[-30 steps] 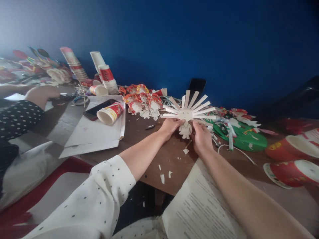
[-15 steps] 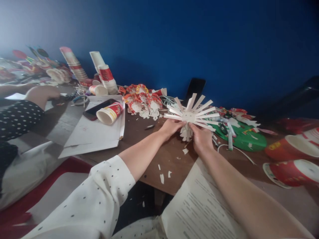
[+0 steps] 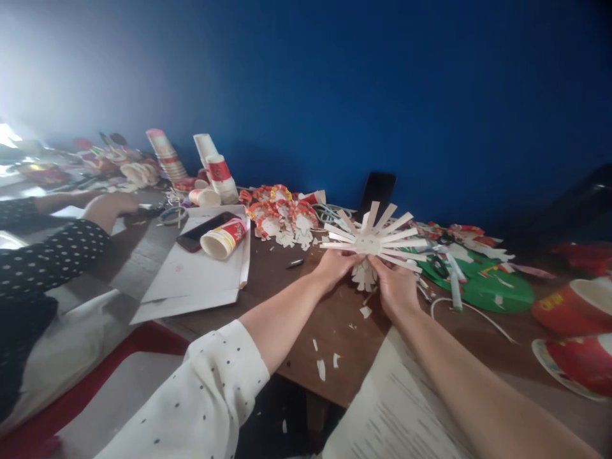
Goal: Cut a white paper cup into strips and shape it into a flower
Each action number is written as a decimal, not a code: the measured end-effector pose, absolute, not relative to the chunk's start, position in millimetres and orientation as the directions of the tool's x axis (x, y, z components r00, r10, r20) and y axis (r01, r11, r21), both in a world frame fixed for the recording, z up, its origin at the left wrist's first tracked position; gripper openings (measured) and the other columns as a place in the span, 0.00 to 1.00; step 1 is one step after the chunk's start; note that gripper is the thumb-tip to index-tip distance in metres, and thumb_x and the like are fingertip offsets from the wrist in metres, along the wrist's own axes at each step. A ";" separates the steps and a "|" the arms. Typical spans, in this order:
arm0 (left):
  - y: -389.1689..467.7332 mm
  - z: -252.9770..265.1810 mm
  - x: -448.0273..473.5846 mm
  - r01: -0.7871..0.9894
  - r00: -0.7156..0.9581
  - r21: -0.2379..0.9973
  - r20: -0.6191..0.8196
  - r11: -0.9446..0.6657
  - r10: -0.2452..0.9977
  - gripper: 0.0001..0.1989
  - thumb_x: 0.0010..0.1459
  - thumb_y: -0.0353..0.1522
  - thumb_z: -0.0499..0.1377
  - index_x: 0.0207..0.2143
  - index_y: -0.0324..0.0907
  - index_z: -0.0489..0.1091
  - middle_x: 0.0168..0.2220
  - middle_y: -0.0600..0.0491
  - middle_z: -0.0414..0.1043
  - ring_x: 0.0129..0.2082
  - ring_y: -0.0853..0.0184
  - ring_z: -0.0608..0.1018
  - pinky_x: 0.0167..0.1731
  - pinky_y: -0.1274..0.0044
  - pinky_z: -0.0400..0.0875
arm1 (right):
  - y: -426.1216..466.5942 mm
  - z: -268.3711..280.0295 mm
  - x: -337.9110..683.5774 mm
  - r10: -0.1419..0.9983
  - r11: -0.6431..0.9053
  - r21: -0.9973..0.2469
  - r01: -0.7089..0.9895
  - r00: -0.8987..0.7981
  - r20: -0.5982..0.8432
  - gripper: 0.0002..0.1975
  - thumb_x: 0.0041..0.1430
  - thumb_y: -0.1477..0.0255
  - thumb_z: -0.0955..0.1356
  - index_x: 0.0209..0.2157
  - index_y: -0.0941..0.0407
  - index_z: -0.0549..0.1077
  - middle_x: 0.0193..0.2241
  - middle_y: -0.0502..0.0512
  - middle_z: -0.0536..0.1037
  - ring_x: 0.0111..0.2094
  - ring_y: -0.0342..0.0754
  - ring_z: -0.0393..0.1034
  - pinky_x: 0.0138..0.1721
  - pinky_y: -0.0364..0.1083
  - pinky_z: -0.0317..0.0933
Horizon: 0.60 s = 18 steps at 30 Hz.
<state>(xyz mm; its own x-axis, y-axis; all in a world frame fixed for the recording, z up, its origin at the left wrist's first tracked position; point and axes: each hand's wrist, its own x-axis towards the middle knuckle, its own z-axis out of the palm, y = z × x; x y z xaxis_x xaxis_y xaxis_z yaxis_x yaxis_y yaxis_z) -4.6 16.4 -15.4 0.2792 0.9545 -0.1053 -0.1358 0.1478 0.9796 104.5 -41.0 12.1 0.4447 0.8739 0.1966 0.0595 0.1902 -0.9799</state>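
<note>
Between my two hands is a white paper cutout [image 3: 368, 244], with long strips fanning out around a round middle that bears small face-like marks. A scalloped paper part hangs below the middle. My left hand [image 3: 336, 264] pinches its lower left side, fingers closed. From the lower right, my right hand [image 3: 393, 277] grips it with the thumb near the centre. The cutout is held just above the brown table [image 3: 306, 347]. Behind it a dark phone [image 3: 377, 190] leans against the blue wall.
Red-and-white paper pieces [image 3: 282, 213] lie heaped behind my left hand. Stacked paper cups [image 3: 222, 178] and a white board [image 3: 196, 280] with a cup [image 3: 223, 239] are left. A green disc [image 3: 497, 284] and red cups [image 3: 574, 309] lie right. A co-worker's arm [image 3: 102, 213] reaches in far left.
The whole view has shifted, so everything sits lower and somewhat further right. Both hands keep the same hold on the paper cutout.
</note>
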 end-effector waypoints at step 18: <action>28.1 -16.6 -9.9 -0.152 0.120 0.985 -0.064 0.082 0.991 0.11 0.46 0.37 0.64 0.22 0.36 0.72 0.17 0.56 0.66 0.18 0.74 0.65 0.23 0.79 0.59 | -29.5 -15.9 118.8 0.951 0.108 -0.988 -0.109 0.301 0.071 0.19 0.47 0.60 0.73 0.41 0.53 0.73 0.36 0.54 0.81 0.39 0.57 0.75 0.42 0.56 0.69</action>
